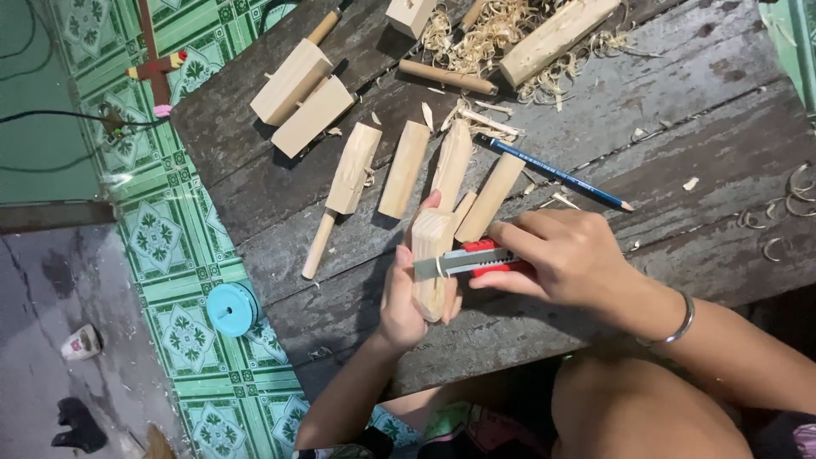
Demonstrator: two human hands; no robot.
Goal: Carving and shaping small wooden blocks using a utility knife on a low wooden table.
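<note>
Just below the blue pencil (557, 174), the left hand (408, 297) grips the wooden block (431, 263) while the right hand (565, 259), closed on a red utility knife (467, 259), would best shave shallowly, away from the thumb.

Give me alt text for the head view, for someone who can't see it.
A person's left hand holds a pale wooden block upright while the right hand presses a red utility knife against it. Behind, on a dark plank table, lie more wooden pieces, curled shavings and a blue pencil.
</note>
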